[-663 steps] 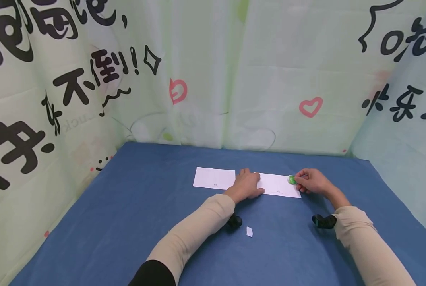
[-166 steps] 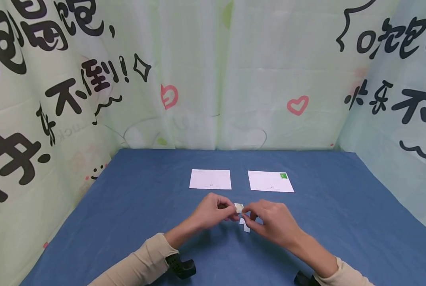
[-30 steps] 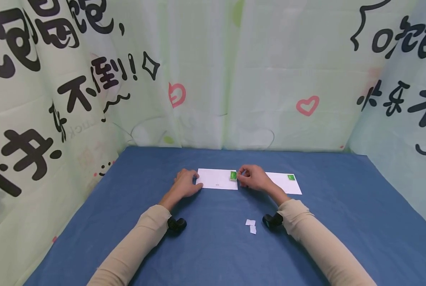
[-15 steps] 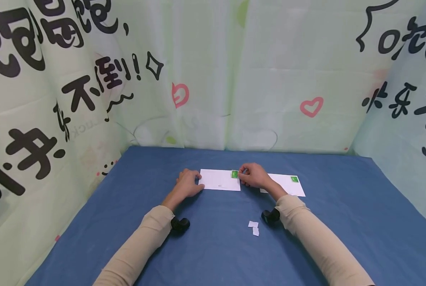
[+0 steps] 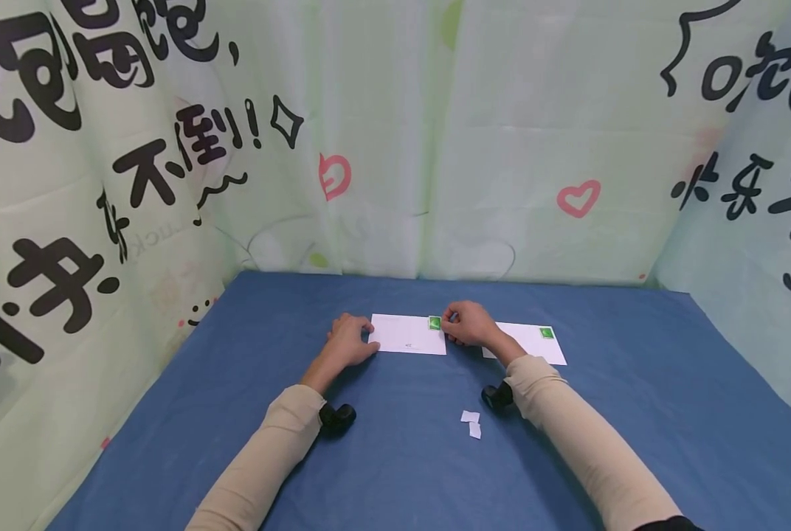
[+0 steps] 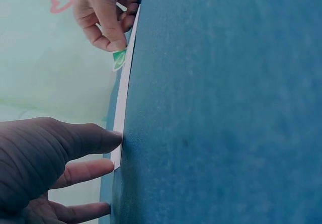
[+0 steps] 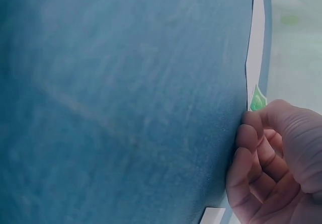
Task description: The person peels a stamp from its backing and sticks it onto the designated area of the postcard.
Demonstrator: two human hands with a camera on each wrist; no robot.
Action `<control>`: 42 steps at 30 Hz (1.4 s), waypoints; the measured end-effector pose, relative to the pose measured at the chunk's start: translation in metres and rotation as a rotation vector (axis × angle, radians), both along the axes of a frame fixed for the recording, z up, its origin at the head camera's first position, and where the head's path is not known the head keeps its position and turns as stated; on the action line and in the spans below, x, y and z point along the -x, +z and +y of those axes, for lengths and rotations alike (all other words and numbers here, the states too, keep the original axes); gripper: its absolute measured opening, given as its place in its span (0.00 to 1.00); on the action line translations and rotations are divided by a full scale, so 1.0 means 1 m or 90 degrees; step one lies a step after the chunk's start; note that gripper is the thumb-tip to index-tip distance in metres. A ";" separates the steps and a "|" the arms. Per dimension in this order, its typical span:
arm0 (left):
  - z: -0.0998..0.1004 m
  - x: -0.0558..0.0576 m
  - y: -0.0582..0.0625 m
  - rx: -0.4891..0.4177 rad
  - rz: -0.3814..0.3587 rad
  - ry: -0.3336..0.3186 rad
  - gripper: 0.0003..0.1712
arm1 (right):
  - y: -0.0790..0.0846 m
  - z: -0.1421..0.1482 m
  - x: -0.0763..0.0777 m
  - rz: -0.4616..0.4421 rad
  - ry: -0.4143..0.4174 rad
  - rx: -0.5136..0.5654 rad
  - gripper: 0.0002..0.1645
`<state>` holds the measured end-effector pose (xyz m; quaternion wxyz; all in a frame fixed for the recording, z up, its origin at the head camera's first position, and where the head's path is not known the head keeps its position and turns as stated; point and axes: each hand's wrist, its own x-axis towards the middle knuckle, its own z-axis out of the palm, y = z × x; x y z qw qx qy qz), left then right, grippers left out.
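Observation:
My right hand pinches the edge of a green postage stamp between thumb and fingertip. The stamp is at the upper right corner of the left white envelope. In the right wrist view the stamp stands tilted up from the envelope, its near edge in my fingers. My left hand rests on that envelope's left end, thumb at the near corner and fingers spread, as the left wrist view also shows with the thumb.
To the right lies a second white envelope, partly behind my right wrist, bearing a green stamp. Two white paper scraps lie nearer on the blue cloth. A printed curtain encloses the table's back and sides.
Earlier my right hand held a stamp at the right envelope; later both hands held a small pale piece near the scraps. Now a stamp is at the left envelope. The last half second shows hardly any movement.

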<state>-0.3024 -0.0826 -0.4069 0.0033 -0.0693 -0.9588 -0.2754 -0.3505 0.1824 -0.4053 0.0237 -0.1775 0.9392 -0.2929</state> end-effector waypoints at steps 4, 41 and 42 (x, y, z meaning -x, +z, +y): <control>-0.001 0.001 -0.001 -0.007 -0.001 -0.002 0.19 | 0.000 -0.002 0.001 -0.003 -0.013 -0.006 0.06; -0.002 0.000 0.000 0.003 0.006 -0.007 0.17 | 0.005 -0.014 -0.010 0.010 -0.096 -0.084 0.07; -0.002 -0.001 0.000 0.004 0.005 -0.007 0.18 | 0.005 -0.014 -0.010 0.012 -0.097 -0.084 0.08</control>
